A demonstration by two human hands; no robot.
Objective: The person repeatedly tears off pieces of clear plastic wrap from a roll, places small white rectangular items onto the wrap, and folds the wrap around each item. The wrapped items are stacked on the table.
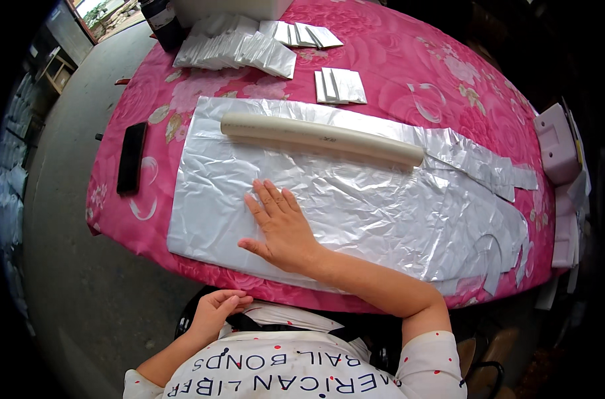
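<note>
My right hand (pixel 279 226) lies with fingers spread on a flat, wrinkled stack of silvery-white plastic bags (pixel 355 213), left of its middle. The bags' cut handle ends fan out to the right. Across the far part of the stack rests a long off-white plastic pipe (pixel 322 137), beyond my right hand and touched by neither hand. My left hand (pixel 222 311) is held low over my lap, just off the table's near edge. Its fingers are bent and drawn together with the thumb, and nothing shows in them.
A pink floral cloth covers the table (pixel 163 126). A black phone (pixel 131 158) lies at the left. Folded silvery packets (pixel 236 50) are piled at the far side, with a smaller group (pixel 341 86) nearer. A dark container (pixel 161 23) stands far left, pink foam boxes (pixel 558 143) at right.
</note>
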